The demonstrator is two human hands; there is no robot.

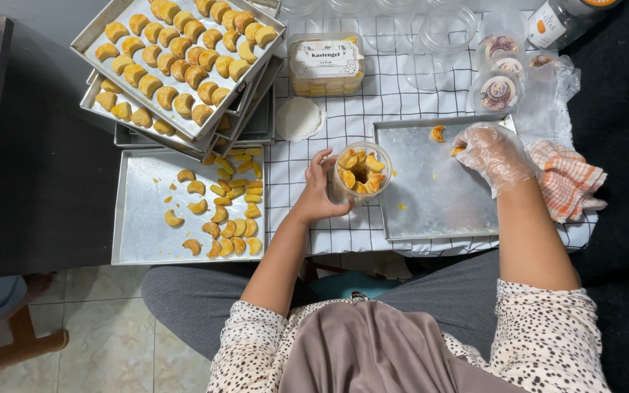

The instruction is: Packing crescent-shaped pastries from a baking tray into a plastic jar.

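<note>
While the upper edge of the view cuts off several clear empty jars (445, 29) and a bottle (558, 20), the middle of the tabletop (343, 218), covered by a white grid-patterned cloth, shows plainly. The person's bare left hand (318, 196) wraps its grip around the side of a small round clear jar (362, 173), which stands upright, mouth up, at the left edge of a nearly bare metal tray (438, 196). Crescent cookies line the jar's inner wall in a ring; their count is hard to make out.

The right hand (493, 153), in a thin clear plastic glove, rests on that tray's upper right part, its grip pinched on a small cookie piece (458, 151) that the fingers mostly hide. One crescent cookie (438, 133) lies loose just beside it, near the tray's top rim, its long axis roughly upright in the view.

To the left, a flat tray (140, 218) carries a scattered group of roughly two dozen cookies. Above it, a stack of trays (176, 65) sits tilted, at least three deep, the top one full of golden cookies in rows. A lidded rectangular tub (325, 64) and a white round lid (298, 118) lie between them and the jars. An orange checked cloth (566, 178) lies just right of the gloved hand.
</note>
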